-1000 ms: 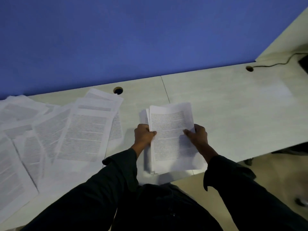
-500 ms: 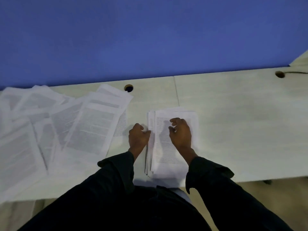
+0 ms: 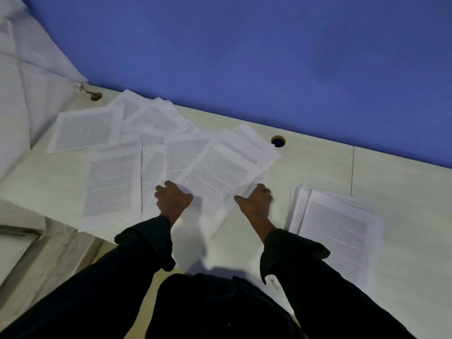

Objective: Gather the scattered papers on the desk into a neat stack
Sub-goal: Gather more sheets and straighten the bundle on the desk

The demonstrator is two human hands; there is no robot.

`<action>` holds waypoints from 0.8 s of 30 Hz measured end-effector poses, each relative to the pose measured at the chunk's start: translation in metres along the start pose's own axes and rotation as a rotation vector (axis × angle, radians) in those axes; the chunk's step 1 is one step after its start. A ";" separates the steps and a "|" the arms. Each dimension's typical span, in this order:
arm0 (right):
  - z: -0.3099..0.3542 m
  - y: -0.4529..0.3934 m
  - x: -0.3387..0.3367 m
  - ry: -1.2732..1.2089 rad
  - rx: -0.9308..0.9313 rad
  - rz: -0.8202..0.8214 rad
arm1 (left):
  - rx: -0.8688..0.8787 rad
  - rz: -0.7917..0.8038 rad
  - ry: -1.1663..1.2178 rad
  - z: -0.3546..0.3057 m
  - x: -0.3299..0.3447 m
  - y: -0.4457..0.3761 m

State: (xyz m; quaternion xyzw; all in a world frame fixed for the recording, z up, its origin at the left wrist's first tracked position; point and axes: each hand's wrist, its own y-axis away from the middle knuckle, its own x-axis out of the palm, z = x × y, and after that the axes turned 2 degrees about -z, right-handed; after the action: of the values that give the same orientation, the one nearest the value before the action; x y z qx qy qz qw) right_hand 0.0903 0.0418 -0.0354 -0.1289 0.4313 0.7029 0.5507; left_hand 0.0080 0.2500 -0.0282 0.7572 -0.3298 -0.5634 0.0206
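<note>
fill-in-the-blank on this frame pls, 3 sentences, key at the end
1. The gathered stack of white printed papers lies to the ____ of the right hand.
2. Both hands, the left hand included, are at the angled white printed sheet atop the ____ pile.
3. The partition behind the pale wooden desk is ____.

Missing words: right; scattered; blue

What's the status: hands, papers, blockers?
Left hand and right hand grip the top sheet. Stack lies right, untouched. Loose papers left. Nothing in the way.
</note>
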 end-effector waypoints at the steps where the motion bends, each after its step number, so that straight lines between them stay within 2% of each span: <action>1: 0.010 0.000 0.006 0.031 0.045 -0.033 | -0.026 -0.006 0.015 0.002 -0.006 -0.012; 5: 0.052 0.008 0.040 0.127 0.297 -0.143 | -0.125 -0.036 0.107 -0.004 -0.021 -0.063; 8: 0.080 0.012 0.069 0.149 0.450 -0.213 | -0.130 -0.021 0.183 -0.014 -0.022 -0.098; 11: 0.101 0.010 0.087 0.117 0.547 -0.216 | -0.097 0.028 0.212 -0.019 -0.020 -0.125; 13: 0.106 0.006 0.087 -0.023 0.594 -0.223 | -0.015 0.090 0.143 -0.022 -0.020 -0.141; 16: 0.106 0.002 0.075 -0.185 0.535 -0.252 | 0.131 0.140 0.133 -0.031 -0.019 -0.165; 20: 0.105 -0.012 0.050 -0.219 0.526 -0.329 | 0.315 0.253 0.132 -0.061 -0.024 -0.181; 24: 0.110 -0.033 0.035 -0.153 0.656 -0.313 | 0.579 0.286 0.000 -0.094 -0.021 -0.190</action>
State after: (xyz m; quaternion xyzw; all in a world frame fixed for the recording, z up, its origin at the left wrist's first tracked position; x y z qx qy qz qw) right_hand 0.1393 0.1484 -0.0083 0.0430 0.5662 0.4422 0.6942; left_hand 0.1770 0.3777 -0.0528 0.6775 -0.5794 -0.4378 -0.1166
